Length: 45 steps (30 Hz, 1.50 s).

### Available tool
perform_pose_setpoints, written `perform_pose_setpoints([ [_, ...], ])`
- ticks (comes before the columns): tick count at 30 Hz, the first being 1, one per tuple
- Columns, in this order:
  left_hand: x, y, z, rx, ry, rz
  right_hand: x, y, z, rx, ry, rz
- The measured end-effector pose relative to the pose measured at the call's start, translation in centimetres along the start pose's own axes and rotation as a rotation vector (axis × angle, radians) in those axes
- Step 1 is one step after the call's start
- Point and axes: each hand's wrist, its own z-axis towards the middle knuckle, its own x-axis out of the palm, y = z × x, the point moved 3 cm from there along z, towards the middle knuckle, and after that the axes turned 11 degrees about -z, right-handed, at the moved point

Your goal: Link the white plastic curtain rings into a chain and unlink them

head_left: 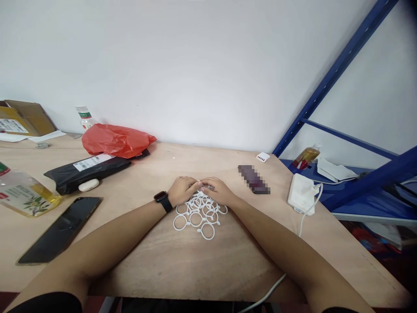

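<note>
A person's left hand (181, 190) and right hand (220, 190) meet, fingers curled, at the far edge of white rings (201, 201) clustered on a wooden counter (156, 265); whether either grips one cannot be made out.

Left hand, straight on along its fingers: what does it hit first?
The left hand would likely meet the bare right hand first. The two nearly meet in the picture; whether they touch, or something small sits between, is unclear.

A workroom — wooden table (182, 274), blue rack (335, 73).
</note>
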Motion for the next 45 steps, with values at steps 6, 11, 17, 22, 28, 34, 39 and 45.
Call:
perform_pose_setpoints([
  [6,-0.2,-0.2,-0.3,0.001,-0.076,-0.071,-0.3,0.9,-0.3,-0.022,0.008,0.075],
  [11,-0.1,-0.3,-0.5,-0.049,-0.064,-0.12,-0.1,1.3,-0.5,-0.046,0.011,0.081],
  [17,-0.1,-0.6,-0.5,-0.002,-0.025,-0.172,-0.1,1.3,-0.7,0.0,0.056,0.119],
  [22,-0.1,-0.6,-0.6,0.022,0.006,-0.193,-0.1,1.2,-0.7,0.024,0.067,0.162],
  [28,0.0,-0.7,-0.6,0.024,0.023,-0.223,0.1,0.6,-0.7,0.091,0.004,0.143],
  [34,-0.1,-0.4,-0.7,-0.023,0.01,-0.367,-0.1,0.6,-0.3,-0.02,0.006,0.066],
  [39,-0.2,0.3,-0.6,-0.1,-0.111,-0.456,0.2,0.4,-0.2,-0.004,-0.019,0.0],
  [45,-0.2,0.8,-0.2,-0.159,-0.229,-0.33,-0.2,0.6,-0.4,0.119,-0.212,0.052],
])
